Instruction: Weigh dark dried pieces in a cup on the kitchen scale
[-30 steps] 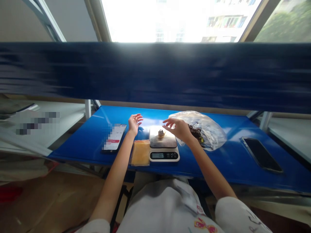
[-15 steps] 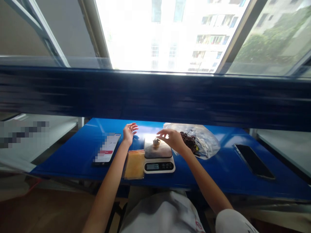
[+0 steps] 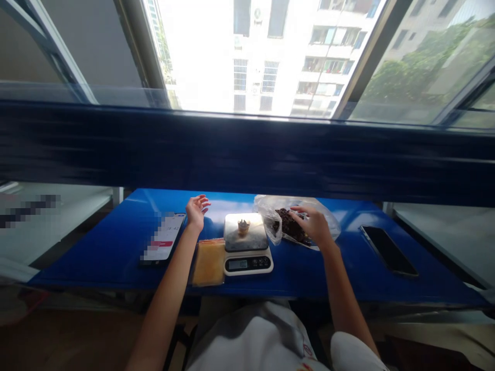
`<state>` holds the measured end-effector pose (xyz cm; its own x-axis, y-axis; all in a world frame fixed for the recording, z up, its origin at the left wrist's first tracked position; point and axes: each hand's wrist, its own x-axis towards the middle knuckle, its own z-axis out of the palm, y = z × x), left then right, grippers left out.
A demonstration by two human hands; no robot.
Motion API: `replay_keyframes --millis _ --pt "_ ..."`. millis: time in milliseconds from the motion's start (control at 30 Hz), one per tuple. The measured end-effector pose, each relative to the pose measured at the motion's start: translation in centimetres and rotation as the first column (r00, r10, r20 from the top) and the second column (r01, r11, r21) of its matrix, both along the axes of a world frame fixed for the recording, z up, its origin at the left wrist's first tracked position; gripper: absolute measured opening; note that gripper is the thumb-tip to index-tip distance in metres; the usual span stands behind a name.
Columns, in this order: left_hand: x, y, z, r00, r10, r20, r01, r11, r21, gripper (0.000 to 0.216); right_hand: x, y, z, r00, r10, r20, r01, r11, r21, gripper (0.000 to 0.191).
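A small kitchen scale (image 3: 248, 263) stands on the blue table (image 3: 328, 273) in front of me, with a little brownish lump (image 3: 243, 225) on its steel platform. My left hand (image 3: 195, 212) hovers just left of the scale, palm up, fingers loosely spread, holding nothing. To the right of the scale my right hand (image 3: 315, 225) reaches into a clear plastic bag (image 3: 270, 214) of dark dried pieces (image 3: 286, 224). Its fingertips are curled down among them. Whether they grip anything is hidden.
A stack of yellowish sachets (image 3: 209, 262) lies against the scale's left side. A phone with a lit screen (image 3: 163, 243) lies further left, a dark phone (image 3: 388, 250) at the right. A blue shelf edge (image 3: 247, 149) runs overhead, in front of a window.
My right hand has moved from above the scale's platform rightward into the plastic bag. My left hand has stayed beside the scale. The view has tilted upward.
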<state>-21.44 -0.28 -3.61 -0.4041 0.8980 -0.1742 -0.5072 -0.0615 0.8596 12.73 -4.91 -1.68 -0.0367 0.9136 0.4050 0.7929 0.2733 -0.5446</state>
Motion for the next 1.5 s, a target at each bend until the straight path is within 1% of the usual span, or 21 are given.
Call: replay_keyframes --millis 67,133,200,267,400,600,700,800,933,1067,1233,1333,1500 --pt "0.2 0.0 0.0 1.000 -0.015 0.001 0.015 1.000 -0.007 0.016 0.9 0.1 -1.6 0.999 0.008 0.040 -0.008 1.000 -0.001 0.025" --pt "0.4 0.0 0.0 1.000 -0.029 0.007 0.029 0.999 -0.018 0.016 1.2 0.2 -3.0 0.998 0.049 0.024 -0.049 0.999 -0.005 0.023" --pt "0.6 0.1 0.0 0.999 -0.040 0.010 0.040 0.999 -0.020 0.016 1.1 0.1 -3.8 0.997 0.075 -0.016 -0.075 0.997 0.006 0.022" --pt "0.7 0.0 0.1 0.999 -0.050 0.014 0.050 0.999 -0.018 0.016 1.0 0.1 -4.2 0.996 0.064 -0.058 -0.063 0.998 0.021 0.022" --pt "0.6 -0.2 -0.1 0.998 -0.053 0.020 0.053 0.998 -0.026 0.015 1.3 0.0 -4.5 0.993 0.000 -0.122 0.007 0.998 0.062 0.026" --pt "0.3 -0.6 -0.6 0.999 -0.036 0.011 0.037 0.997 -0.062 0.018 2.2 0.0 -4.8 0.968 -0.104 -0.228 0.134 0.983 0.121 0.047" --pt "0.0 -0.7 -0.5 0.999 -0.039 0.021 0.040 0.998 -0.049 0.019 2.2 0.0 -4.9 0.949 -0.150 -0.278 0.194 0.971 0.140 0.051" --pt "-0.4 -0.7 -0.3 0.999 -0.036 0.034 0.037 0.999 -0.029 0.020 2.0 0.1 -4.9 0.937 -0.166 -0.306 0.222 0.962 0.157 0.054" --pt "-0.6 -0.6 -0.1 0.998 -0.038 0.049 0.039 0.999 -0.018 0.020 1.9 0.2 -5.0 0.930 -0.153 -0.335 0.220 0.960 0.171 0.051" --pt "-0.3 -0.5 0.1 0.997 -0.052 0.054 0.054 0.998 -0.041 0.020 2.0 -0.2 -5.6 0.912 -0.145 -0.384 0.232 0.953 0.193 0.047" --pt "0.0 -0.4 0.2 0.995 -0.080 0.052 0.082 0.996 -0.027 0.020 2.0 -1.1 -6.5 0.912 -0.057 -0.407 0.147 0.970 0.193 0.040" --pt "0.0 -0.4 0.2 0.995 -0.087 0.048 0.087 0.996 -0.010 0.020 2.0 -1.3 -6.6 0.917 -0.075 -0.391 0.165 0.965 0.202 0.036" --pt "0.1 -0.2 -0.2 0.995 -0.092 0.043 0.092 0.996 -0.007 0.022 1.9 -1.5 -6.3 0.923 -0.121 -0.366 0.207 0.957 0.205 0.035"
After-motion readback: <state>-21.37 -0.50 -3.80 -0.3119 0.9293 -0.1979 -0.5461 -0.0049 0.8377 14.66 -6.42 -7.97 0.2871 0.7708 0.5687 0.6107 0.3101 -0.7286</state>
